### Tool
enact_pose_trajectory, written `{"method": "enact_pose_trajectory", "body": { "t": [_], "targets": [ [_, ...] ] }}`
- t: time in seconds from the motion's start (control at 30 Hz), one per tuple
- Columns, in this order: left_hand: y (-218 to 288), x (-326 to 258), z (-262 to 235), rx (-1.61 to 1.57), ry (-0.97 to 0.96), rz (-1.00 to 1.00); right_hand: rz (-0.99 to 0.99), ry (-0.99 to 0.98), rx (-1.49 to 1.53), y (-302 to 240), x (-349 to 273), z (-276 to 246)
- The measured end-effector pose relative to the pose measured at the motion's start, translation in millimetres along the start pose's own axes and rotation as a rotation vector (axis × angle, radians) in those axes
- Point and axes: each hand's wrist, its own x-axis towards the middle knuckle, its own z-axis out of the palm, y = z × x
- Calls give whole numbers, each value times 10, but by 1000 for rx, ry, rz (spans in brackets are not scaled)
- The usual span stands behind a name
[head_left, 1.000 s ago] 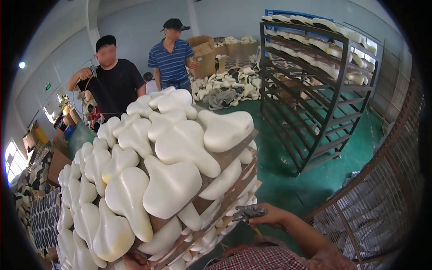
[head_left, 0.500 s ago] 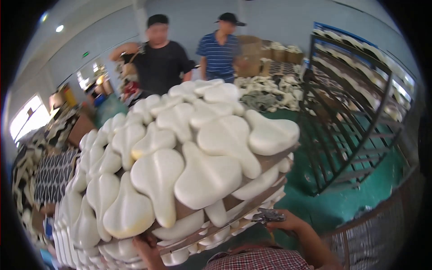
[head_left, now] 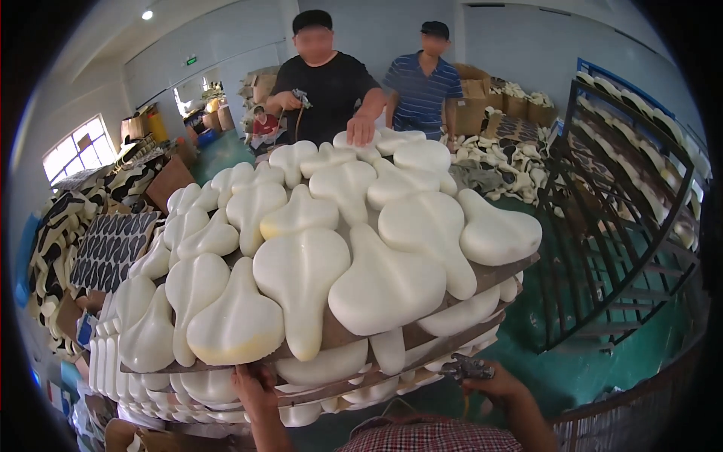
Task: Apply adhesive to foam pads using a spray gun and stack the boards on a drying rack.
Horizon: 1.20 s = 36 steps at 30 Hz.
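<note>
- Holding a silver-grey metal spray gun (head_left: 465, 367), my right grip (head_left: 500, 383) is closed around it in the head view, near the right front of the stack; an orange hose hangs under the gun.
- My left grip (head_left: 254, 386) touches the front edge of a flat brown board (head_left: 337, 337), just below a white saddle-shaped pad with a yellowed rim (head_left: 235, 320). Its fingers are partly hidden there, so I cannot tell whether it is clenched on the edge.
- I see many smooth white saddle-shaped pads (head_left: 388, 282) covering that top board in rows, with more layers of boards and pads under it.
- Across the stack from me, a co-worker in a black T-shirt (head_left: 324, 83) rests one hand on a far pad and has another spray gun in the other hand. A second person in a blue striped shirt (head_left: 423, 87) stands beside them.
- To my right, a dark metal rack (head_left: 631, 120) carries pads on its upper shelves, over a green floor (head_left: 580, 377).
- Well to my left lies a black-and-grey patterned sheet (head_left: 113, 252).
</note>
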Motion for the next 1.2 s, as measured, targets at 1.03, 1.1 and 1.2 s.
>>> {"method": "enact_pose_trajectory", "body": {
  "t": [1.03, 1.1, 1.2],
  "targets": [
    [-72, 3, 38, 2, 24, -16, 49, 45, -100, 165, -110, -125],
    [-87, 9, 18, 26, 42, -22, 68, 50, -116, 163, -107, -111],
    [-100, 4, 26, 11, 56, -51, 64, 54, -63, 169, -112, -65]
  ]
}}
